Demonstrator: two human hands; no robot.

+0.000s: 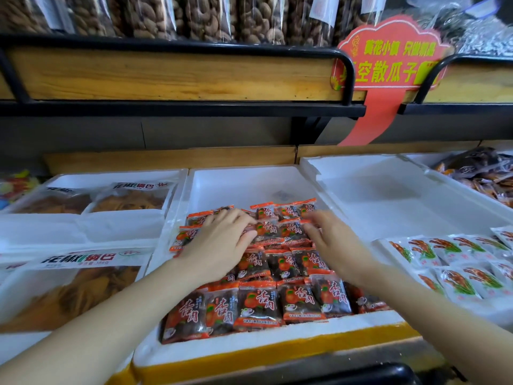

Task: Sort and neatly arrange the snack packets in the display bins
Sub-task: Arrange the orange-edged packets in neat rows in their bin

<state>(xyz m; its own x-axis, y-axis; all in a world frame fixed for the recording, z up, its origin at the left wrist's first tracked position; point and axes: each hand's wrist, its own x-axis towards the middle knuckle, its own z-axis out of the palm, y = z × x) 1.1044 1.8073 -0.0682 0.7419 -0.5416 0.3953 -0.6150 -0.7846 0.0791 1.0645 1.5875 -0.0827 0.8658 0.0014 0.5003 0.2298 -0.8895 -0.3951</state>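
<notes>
Several orange-and-black snack packets [280, 263] lie in rows in the middle white foam bin [249, 182]. My left hand [219, 243] lies flat on the packets in the left part of the far rows, fingers fairly straight and pointing right. My right hand [336, 245] rests over the right part of those rows, fingers stretched toward the far packets [283, 211]. Neither hand grips a packet. The far half of this bin is bare white foam.
Left foam bins hold large clear bags of fried snacks [83, 290]. The right foam bin [374, 173] holds white packets with red-green print [455, 262] at its near end. Dark packets [483, 173] fill the far-right bin. A wooden shelf [166, 76] and red sign [388, 59] hang above.
</notes>
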